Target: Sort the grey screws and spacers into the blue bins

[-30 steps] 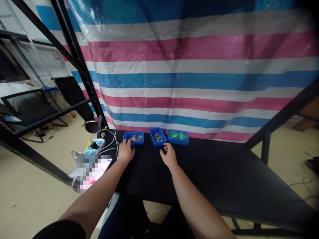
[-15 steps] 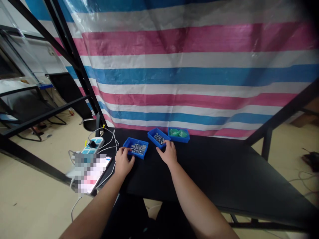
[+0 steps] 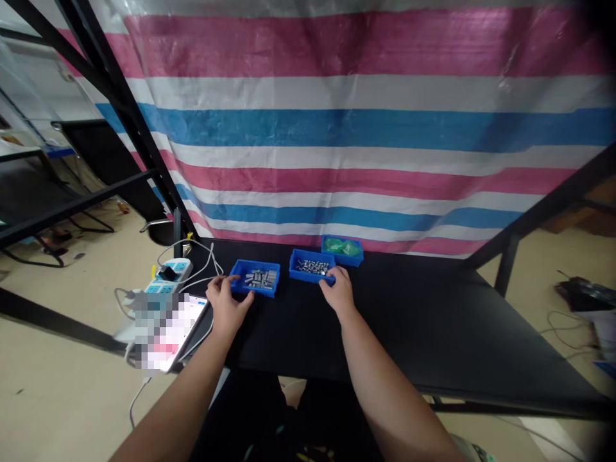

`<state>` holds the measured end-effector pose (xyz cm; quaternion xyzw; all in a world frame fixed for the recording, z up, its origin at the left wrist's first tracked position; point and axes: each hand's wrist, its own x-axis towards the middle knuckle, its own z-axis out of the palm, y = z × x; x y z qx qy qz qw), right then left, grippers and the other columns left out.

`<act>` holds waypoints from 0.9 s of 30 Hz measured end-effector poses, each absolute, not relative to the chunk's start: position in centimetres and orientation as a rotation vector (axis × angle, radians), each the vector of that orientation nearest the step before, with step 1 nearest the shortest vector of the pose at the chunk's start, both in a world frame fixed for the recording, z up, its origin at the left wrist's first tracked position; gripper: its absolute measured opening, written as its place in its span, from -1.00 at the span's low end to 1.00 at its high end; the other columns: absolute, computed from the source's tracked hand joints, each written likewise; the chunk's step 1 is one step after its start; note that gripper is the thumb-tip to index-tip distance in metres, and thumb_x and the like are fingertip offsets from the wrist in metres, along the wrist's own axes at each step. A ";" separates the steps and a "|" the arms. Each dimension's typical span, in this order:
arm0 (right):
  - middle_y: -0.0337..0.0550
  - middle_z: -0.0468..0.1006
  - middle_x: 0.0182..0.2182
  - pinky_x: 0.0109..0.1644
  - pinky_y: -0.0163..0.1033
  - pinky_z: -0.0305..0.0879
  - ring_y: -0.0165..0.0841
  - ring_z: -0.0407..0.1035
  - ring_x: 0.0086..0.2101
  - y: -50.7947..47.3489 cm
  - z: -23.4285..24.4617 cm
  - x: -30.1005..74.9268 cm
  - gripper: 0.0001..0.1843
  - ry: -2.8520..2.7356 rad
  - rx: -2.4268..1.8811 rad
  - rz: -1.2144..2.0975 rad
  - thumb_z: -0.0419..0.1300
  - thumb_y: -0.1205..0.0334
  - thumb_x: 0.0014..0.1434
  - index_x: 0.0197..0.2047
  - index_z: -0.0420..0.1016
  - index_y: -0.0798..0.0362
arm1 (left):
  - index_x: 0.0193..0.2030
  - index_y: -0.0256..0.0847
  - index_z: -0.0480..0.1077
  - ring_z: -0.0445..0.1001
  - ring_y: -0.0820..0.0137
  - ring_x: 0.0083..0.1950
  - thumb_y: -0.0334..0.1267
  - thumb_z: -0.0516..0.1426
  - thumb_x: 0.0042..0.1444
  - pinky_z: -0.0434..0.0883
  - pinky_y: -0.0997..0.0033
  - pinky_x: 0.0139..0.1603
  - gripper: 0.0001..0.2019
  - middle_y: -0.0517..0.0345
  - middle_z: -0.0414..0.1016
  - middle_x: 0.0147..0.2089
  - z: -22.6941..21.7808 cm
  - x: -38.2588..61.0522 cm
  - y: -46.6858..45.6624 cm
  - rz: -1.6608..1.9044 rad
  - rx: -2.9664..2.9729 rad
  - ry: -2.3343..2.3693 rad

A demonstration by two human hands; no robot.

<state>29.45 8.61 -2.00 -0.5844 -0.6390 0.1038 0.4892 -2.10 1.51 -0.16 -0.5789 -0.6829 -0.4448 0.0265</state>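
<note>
My left hand (image 3: 226, 305) is at the front left corner of a blue plastic tray (image 3: 240, 267) holding short silver metal cylinders (image 3: 260, 278). Its thumb lies along the tray's front wall, with the fingers at the left rim. To the right, my right hand (image 3: 339, 290) grips the front right corner of a second blue tray (image 3: 303, 276), filled with small shiny metal parts (image 3: 312, 267) too small to name. Just behind that tray stands a third blue tray (image 3: 353, 260) with green plastic packets (image 3: 342, 246); neither hand touches it.
A white power strip (image 3: 168, 276) with cables lies at the left end of the black table (image 3: 394, 327). Near it is a lit phone (image 3: 180, 333). Black frame posts (image 3: 139, 135) flank the table, and a striped plastic sheet (image 3: 337, 128) hangs behind.
My right hand has turned the middle tray from slanted to nearly square with the table. The left tray has also straightened a little under my left hand. The view has tilted down slightly.
</note>
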 end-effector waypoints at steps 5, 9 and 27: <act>-0.03 0.47 -0.09 0.09 -0.03 0.37 -0.09 0.43 0.00 6.6 -1.6 31.5 -0.79 -1.703 -1.283 0.376 0.34 0.09 0.05 -0.36 0.41 -0.02 | 0.08 -0.13 0.36 0.36 0.06 0.20 0.09 0.35 -0.05 0.44 0.02 0.19 -0.39 -0.06 0.26 0.12 -0.7 -2.8 2.1 -1.533 -1.893 -2.253; 0.03 0.49 -0.03 0.02 -0.04 0.40 -0.04 0.41 0.05 5.7 -1.5 31.7 -0.78 -1.693 -1.308 0.378 0.34 0.06 0.09 -0.35 0.43 -0.01 | -0.11 -0.11 0.36 0.40 0.07 0.20 0.06 0.30 0.05 0.38 0.04 0.26 -0.60 -0.01 0.37 0.08 -0.7 -2.8 2.3 -1.484 -2.013 -2.169; -0.06 0.48 -0.12 0.06 -0.10 0.37 -0.14 0.44 -0.03 5.6 -1.1 31.2 -0.81 -1.740 -1.283 0.324 0.32 0.10 0.18 -0.29 0.41 -0.02 | -0.17 -0.13 0.30 0.46 0.14 0.05 0.05 0.29 0.09 0.40 0.17 0.05 -0.63 0.01 0.44 0.07 -1.0 -2.9 2.5 -1.519 -2.054 -2.170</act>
